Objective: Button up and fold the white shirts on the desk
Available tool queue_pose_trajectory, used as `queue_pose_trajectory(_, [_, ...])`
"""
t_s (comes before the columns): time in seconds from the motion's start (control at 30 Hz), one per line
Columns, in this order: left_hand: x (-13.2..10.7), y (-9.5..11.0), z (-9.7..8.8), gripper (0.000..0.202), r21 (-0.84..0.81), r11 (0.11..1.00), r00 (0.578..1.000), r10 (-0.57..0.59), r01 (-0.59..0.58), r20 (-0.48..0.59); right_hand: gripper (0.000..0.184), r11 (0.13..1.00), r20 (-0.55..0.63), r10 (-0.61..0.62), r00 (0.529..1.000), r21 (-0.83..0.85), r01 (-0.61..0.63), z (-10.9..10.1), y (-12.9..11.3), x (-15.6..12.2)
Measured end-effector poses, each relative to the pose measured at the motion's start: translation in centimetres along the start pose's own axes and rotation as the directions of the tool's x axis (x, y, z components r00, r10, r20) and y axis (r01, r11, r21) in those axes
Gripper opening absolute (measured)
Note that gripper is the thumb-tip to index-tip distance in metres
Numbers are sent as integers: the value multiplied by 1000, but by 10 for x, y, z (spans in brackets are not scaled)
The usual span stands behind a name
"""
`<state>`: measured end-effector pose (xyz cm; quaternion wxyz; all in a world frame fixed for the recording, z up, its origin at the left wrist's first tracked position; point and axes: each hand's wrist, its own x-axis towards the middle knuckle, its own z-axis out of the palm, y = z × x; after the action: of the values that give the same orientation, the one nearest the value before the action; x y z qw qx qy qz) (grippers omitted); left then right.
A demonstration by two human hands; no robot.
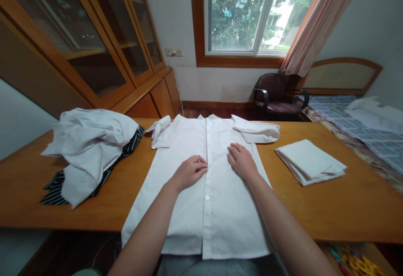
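Note:
A white button-up shirt (189,209) lies front side up on the wooden table, its lower hem hanging toward me past the near edge. My left hand (190,172) rests on the shirt's middle, with thumb and fingertips closed together at the edge of the button strip (207,225). Flat on the other half, just below the chest pocket (224,139), lies my right hand (242,158) with its fingers stretched out. Both sleeves are bent: the left one (161,132) is bunched, and the right one (258,131) points outward.
A crumpled white cloth (94,141) lies at left over a black striped one (56,188). To the right is a folded white garment (310,160) on the table (346,209). Beyond stand a glass-door cabinet (107,37), an armchair (277,91) and a bed (355,108).

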<state>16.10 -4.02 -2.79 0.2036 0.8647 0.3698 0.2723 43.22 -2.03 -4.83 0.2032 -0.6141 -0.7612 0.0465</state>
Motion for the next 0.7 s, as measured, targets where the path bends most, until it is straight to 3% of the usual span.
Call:
queue_pose_trajectory(0.2, [1, 2, 2, 13, -28, 998, 998, -62, 62, -7, 35, 999, -3, 33, 999, -14, -33, -3, -4, 0])
queue_pose_trajectory(0.5, [0, 0, 2, 13, -72, 994, 996, -87, 86, 0, 43, 968, -100, 210, 972, -117, -221, -15, 31, 55])
queue_pose_trajectory(0.7, [0, -1, 2, 13, -81, 992, 996, -94, 94, 6, 44, 930, -97, 291, 952, -206, -305, -3, 35, 64])
